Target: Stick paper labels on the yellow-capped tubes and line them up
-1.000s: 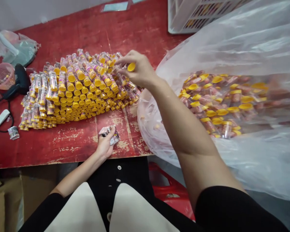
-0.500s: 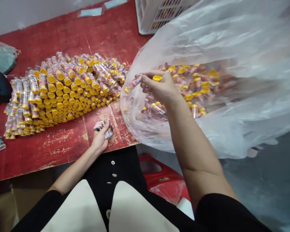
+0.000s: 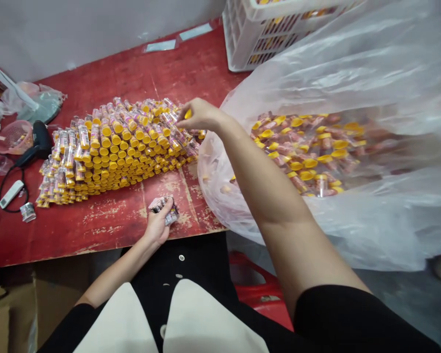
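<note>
My left hand point(image 3: 159, 226) is closed on a small wad of printed plastic sleeves point(image 3: 172, 214) over the table's front edge. The thumb presses on top of the sleeves. My right hand point(image 3: 197, 113) is above the right end of a big stack of yellow-capped tubes point(image 3: 121, 152), fingers pinched together. A yellow cap point(image 3: 187, 113) shows between those fingers; the rest of that tube is hidden. The stacked tubes wear printed clear sleeves, and many caps face me. To the right, a large clear plastic bag point(image 3: 353, 215) lies open with loose yellow-capped tubes point(image 3: 308, 162) inside.
The red table point(image 3: 106, 230) has worn patches. A white crate point(image 3: 238, 44) of tubes stands at the back. At left are a black heat gun point(image 3: 40, 139), a pink basket point(image 3: 18, 139), a white power strip point(image 3: 12, 193) and a small sleeve piece point(image 3: 28, 212). A red stool point(image 3: 257, 289) is below.
My right hand has moved left from the bag's mouth to the stack's right end; the sleeved tube at its fingertips is no longer visible there. My left hand still holds the sleeves. The view has shifted.
</note>
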{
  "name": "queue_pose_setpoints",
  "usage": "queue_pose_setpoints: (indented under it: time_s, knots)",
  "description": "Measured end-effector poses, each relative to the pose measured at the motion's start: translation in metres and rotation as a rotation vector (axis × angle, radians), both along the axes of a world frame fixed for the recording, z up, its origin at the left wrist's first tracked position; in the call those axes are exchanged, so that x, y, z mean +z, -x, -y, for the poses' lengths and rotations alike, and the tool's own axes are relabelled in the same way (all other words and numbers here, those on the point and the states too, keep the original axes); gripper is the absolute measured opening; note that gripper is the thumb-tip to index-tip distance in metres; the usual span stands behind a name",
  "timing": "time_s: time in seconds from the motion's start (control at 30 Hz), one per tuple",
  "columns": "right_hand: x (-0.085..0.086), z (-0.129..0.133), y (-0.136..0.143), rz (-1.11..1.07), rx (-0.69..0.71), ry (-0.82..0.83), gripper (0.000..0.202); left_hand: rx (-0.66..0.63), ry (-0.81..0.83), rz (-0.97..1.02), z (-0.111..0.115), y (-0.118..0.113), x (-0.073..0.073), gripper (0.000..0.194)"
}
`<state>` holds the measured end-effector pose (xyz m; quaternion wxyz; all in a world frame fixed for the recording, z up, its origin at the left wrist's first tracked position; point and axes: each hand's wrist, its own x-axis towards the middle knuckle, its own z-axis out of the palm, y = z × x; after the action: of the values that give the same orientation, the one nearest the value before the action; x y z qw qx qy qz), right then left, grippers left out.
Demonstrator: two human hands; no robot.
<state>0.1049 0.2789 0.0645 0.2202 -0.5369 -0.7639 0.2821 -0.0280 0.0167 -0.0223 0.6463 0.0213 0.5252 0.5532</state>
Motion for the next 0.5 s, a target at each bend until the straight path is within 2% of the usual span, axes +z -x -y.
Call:
queue_pose_setpoints:
  time_s: [0.13, 0.23, 0.4, 0.5]
  knots:
    - [-0.022, 0.024, -0.007, 0.143, -0.022, -0.061, 0.015, -0.010, 0.007, 0.018, -0.001, -0.001, -0.002, 0.062]
    - [-0.027, 0.031, -0.004, 0.150, -0.064, -0.097, 0.017, -0.032, -0.003, 0.026, 0.000, -0.005, -0.001, 0.063]
    - [-0.008, 0.025, -0.006, 0.238, -0.091, -0.130, 0.027, -0.037, -0.018, 0.000, 0.003, -0.005, -0.002, 0.062]
    - [0.002, 0.023, -0.011, 0.337, -0.056, -0.111, 0.022, -0.041, -0.015, 0.005, 0.005, -0.003, -0.004, 0.061]
